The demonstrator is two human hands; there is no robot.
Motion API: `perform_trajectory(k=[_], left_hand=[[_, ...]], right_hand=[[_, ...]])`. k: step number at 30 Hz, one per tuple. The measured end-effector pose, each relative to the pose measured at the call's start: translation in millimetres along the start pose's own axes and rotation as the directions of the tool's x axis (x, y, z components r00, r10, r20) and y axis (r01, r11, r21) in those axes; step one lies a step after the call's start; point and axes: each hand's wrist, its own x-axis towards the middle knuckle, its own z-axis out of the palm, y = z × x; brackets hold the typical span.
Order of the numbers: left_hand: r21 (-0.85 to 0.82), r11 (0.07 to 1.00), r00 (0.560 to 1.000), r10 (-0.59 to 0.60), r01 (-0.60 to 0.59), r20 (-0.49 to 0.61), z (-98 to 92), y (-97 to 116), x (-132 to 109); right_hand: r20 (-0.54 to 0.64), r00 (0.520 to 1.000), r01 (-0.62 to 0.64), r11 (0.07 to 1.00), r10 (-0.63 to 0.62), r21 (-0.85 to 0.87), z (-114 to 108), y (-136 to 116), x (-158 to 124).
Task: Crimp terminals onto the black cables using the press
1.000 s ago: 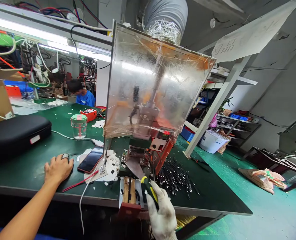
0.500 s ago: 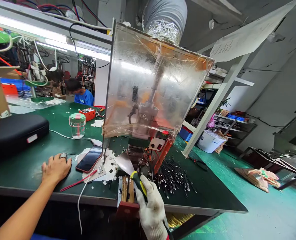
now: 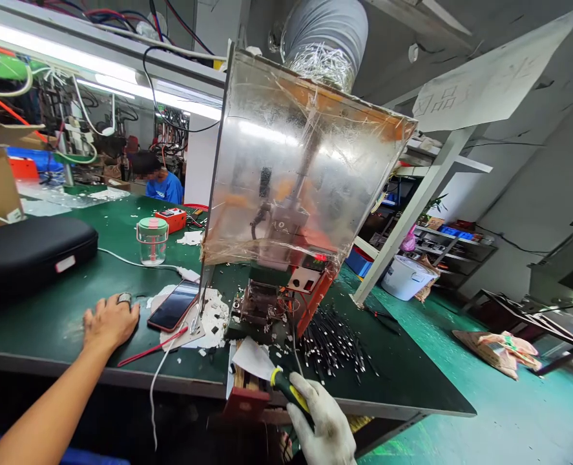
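My right hand [image 3: 325, 423], in a white knitted glove, is closed round the black and yellow handle of a putty knife [image 3: 254, 358]. Its wide metal blade points up and left over the wooden piece with a dark red end [image 3: 245, 402] at the table edge. Just behind the blade stands a dark metal fixture [image 3: 261, 303] with wires, under a cloudy plastic-sheeted hood [image 3: 286, 168]. Bare except for a grey band on one finger, my left hand [image 3: 110, 321] rests on the green table [image 3: 63, 336], fingers apart and slightly bent. A phone [image 3: 174, 306] lies right of it.
Black cables [image 3: 337, 349] with bright ends are heaped right of the fixture. A red stick [image 3: 153, 347], white scraps and a white cord lie near the phone. Farther back are a lidded jar [image 3: 152, 244], a black case [image 3: 34, 258] and a person in blue [image 3: 165, 186].
My right hand has drawn the putty knife back and to the right, away from the fixture, its blade now nearer the table edge. My left hand stays in place on the table.
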Motion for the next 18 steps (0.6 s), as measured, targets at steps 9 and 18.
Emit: perform_trajectory(k=[9, 18], left_hand=[[0.004, 1.0, 1.0, -0.01, 0.01, 0.014, -1.8, 1.4, -0.8], [0.018, 0.999, 1.0, -0.028, 0.028, 0.012, 3.2, -1.4, 2.7]], right_hand=[[-0.134, 0.958, -0.257, 0.966, 0.252, -0.016, 1.7, -12.0, 42.0], [0.221, 0.975, -0.012, 1.0, 0.013, -0.007, 6.4, -57.5, 62.4]])
